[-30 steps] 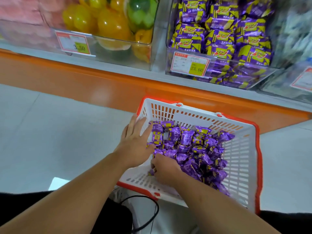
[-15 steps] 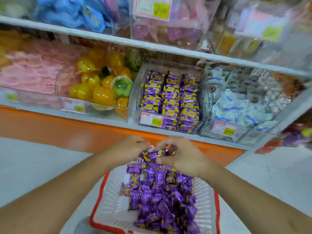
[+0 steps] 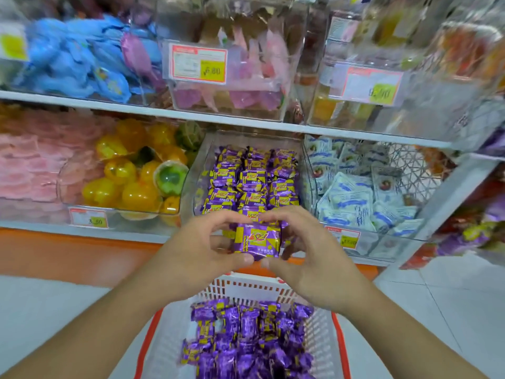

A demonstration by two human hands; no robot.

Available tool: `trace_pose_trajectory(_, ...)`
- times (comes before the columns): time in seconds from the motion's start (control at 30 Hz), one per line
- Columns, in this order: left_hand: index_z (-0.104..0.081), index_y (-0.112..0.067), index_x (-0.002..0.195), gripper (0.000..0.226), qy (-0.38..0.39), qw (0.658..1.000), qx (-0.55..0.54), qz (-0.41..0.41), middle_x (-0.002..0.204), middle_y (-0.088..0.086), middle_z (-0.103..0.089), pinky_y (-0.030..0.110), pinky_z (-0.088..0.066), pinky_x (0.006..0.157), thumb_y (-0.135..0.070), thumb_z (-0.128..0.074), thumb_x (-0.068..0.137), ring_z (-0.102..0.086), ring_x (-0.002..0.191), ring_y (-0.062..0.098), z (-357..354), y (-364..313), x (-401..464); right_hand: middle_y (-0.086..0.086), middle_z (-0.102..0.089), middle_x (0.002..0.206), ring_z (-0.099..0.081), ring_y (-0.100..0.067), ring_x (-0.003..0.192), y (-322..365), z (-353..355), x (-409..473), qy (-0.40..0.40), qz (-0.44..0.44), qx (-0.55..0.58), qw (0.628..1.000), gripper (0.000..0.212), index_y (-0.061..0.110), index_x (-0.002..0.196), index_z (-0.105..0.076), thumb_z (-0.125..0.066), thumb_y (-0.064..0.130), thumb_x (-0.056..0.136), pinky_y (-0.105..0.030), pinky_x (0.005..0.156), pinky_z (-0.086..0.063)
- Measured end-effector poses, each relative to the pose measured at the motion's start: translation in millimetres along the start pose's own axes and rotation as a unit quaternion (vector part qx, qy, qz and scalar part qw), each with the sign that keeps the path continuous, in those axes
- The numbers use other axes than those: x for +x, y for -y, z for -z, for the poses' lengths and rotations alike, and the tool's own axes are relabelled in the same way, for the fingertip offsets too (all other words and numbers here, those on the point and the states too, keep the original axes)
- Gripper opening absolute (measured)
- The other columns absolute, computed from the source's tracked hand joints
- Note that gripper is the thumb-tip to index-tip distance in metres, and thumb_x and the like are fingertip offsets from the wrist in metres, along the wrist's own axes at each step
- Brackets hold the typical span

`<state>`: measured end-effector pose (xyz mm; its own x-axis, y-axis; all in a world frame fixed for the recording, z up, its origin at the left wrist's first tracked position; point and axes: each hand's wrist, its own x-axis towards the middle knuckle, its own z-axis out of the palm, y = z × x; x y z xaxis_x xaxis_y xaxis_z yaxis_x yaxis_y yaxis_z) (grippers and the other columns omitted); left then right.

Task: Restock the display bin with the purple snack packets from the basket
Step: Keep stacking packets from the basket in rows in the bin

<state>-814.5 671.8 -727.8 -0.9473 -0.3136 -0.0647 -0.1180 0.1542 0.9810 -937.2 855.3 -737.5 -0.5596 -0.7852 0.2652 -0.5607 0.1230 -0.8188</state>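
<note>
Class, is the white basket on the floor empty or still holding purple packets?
Still holding: purple packets heap inside the basket, covering its visible floor.

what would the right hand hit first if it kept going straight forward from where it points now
Probably the purple packets in the clear display bin; the right hand is aimed there, though depth is unclear.

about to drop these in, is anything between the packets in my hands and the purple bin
Nothing visible blocks the way. Both hands, left hand and right hand, hold the packets just in front of the display bin, whose top is open.
</note>
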Motion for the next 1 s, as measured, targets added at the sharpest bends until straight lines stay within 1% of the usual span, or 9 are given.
trace_pose_trajectory(0.13,-0.066,-0.035,0.122,0.056,-0.015,0.997,0.067,-0.040,0.116,-0.018,-0.068,0.045,-0.063,0.079,-0.006,-0.087,0.079,-0.075,0.093,0.015,-8.2,-0.5,10.4,0.015,-0.060,0.114,-0.064,-0.013,0.099,-6.4,12.8,10.9,0.001,-0.002,-0.082,0.997,0.048,0.029,0.121,-0.069,-0.087,0.021,0.077,-0.030,0.082,-0.055)
trace_pose_trajectory(0.27,-0.067,-0.041,0.117,0.048,-0.049,0.972,0.196,-0.117,0.121,-0.017,-0.064,0.033,-0.062,0.078,-0.022,-0.089,0.078,-0.069,0.101,0.008,-10.9,2.7,32.0,0.015,-0.060,0.115,-0.061,-0.007,0.104,-12.6,24.8,22.8,-0.012,0.005,-0.132,0.991,0.046,0.030,0.121,-0.069,-0.085,0.022,0.078,-0.023,0.088,-0.050)
trace_pose_trajectory(0.37,-0.067,-0.040,0.119,0.048,-0.082,0.937,0.300,-0.158,0.118,-0.022,-0.059,0.026,-0.055,0.086,-0.032,-0.089,0.077,-0.063,0.103,0.000,-12.0,3.8,57.2,0.015,-0.055,0.125,-0.056,-0.002,0.113,-22.9,32.9,35.2,-0.017,0.001,-0.158,0.987,0.054,0.028,0.132,-0.064,-0.083,0.020,0.082,-0.019,0.096,-0.047)
trace_pose_trajectory(0.43,-0.066,-0.038,0.121,0.048,-0.112,0.915,0.346,-0.175,0.117,-0.024,-0.058,0.024,-0.050,0.092,-0.036,-0.087,0.078,-0.058,0.104,-0.002,-15.2,0.1,77.9,0.012,-0.048,0.141,-0.048,-0.003,0.129,-31.5,41.7,44.6,-0.043,-0.019,-0.198,0.979,0.065,0.026,0.145,-0.053,-0.080,0.023,0.086,-0.017,0.110,-0.037)
trace_pose_trajectory(0.53,-0.064,-0.032,0.127,0.048,-0.138,0.889,0.392,-0.193,0.125,-0.016,-0.058,0.029,-0.041,0.102,-0.042,-0.081,0.083,-0.052,0.118,0.008,-24.2,-0.5,120.5,0.008,-0.023,0.167,-0.018,-0.007,0.154,-45.7,54.3,56.3,-0.065,-0.080,-0.243,0.965,0.084,0.021,0.162,-0.028,-0.072,0.034,0.092,-0.013,0.119,-0.012)
trace_pose_trajectory(0.67,-0.065,-0.032,0.125,0.048,-0.132,0.869,0.445,-0.173,0.130,-0.012,-0.058,0.041,-0.040,0.107,-0.049,-0.079,0.083,-0.048,0.124,0.021,-36.1,14.1,179.2,0.018,0.018,0.170,0.019,0.008,0.150,-63.9,51.6,62.5,0.007,-0.165,-0.151,0.975,0.105,0.028,0.165,0.011,-0.064,0.051,0.096,-0.018,0.122,0.003)
trace_pose_trajectory(0.77,-0.066,-0.034,0.126,0.050,-0.133,0.852,0.484,-0.150,0.137,-0.012,-0.055,0.044,-0.038,0.105,-0.053,-0.078,0.081,-0.042,0.127,0.025,-43.8,22.5,202.0,0.020,0.029,0.166,0.025,0.010,0.148,-73.3,46.9,62.9,0.026,-0.172,-0.133,0.976,0.109,0.031,0.162,0.021,-0.061,0.059,0.095,-0.024,0.126,0.002)
trace_pose_trajectory(0.87,-0.063,-0.039,0.131,0.052,-0.137,0.831,0.523,-0.131,0.144,-0.012,-0.049,0.044,-0.033,0.104,-0.055,-0.075,0.084,-0.036,0.131,0.027,-52.0,28.7,212.7,0.022,0.030,0.165,0.026,0.011,0.147,-76.5,47.4,61.9,0.030,-0.166,-0.130,0.977,0.108,0.032,0.161,0.022,-0.058,0.061,0.096,-0.022,0.124,0.003)
trace_pose_trajectory(1.0,-0.061,-0.038,0.135,0.053,-0.148,0.825,0.531,-0.123,0.142,-0.010,-0.049,0.045,-0.033,0.103,-0.054,-0.073,0.086,-0.037,0.129,0.027,-57.0,30.2,218.3,0.023,0.030,0.165,0.027,0.011,0.147,-78.9,49.6,59.9,0.036,-0.157,-0.117,0.980,0.107,0.032,0.161,0.023,-0.058,0.058,0.097,-0.019,0.122,0.004)
